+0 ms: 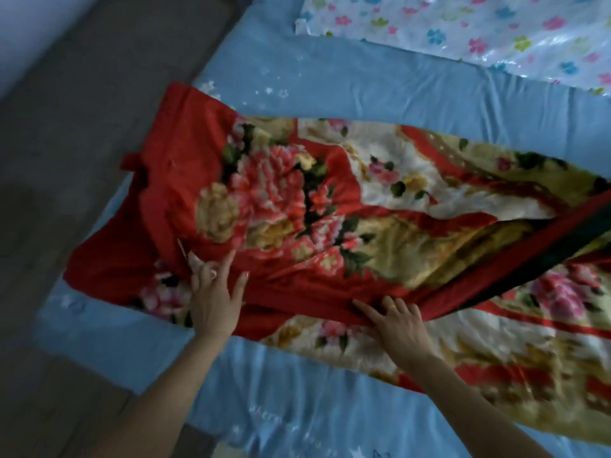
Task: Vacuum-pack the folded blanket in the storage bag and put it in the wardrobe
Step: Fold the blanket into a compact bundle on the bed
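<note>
Head view is showing you the bed with its pale blue sheet [330, 81] carrying everything. Lying across it is the plush red blanket with large pink, cream and gold flowers [271, 200], half spread and half doubled over, its far-left end hanging just past the bed edge. It is looking thick, soft and floppy, probably fairly heavy for its size; it will be sagging wherever you are not supporting it, and the smooth red border may be sliding against itself. At the top right, well apart from the blanket, the clear plastic storage bag printed with small coloured flowers [496, 31] is lying flat; it is looking thin and slick.

Your right hand [395, 320] is resting with fingers curled over the doubled red edge, gripping the fold. Your left hand [215, 292] is lying flat, fingers spread, pressing the cloth and holding nothing. For the next fold, I would be taking the bound red edge near the corners rather than the loose pile.
</note>
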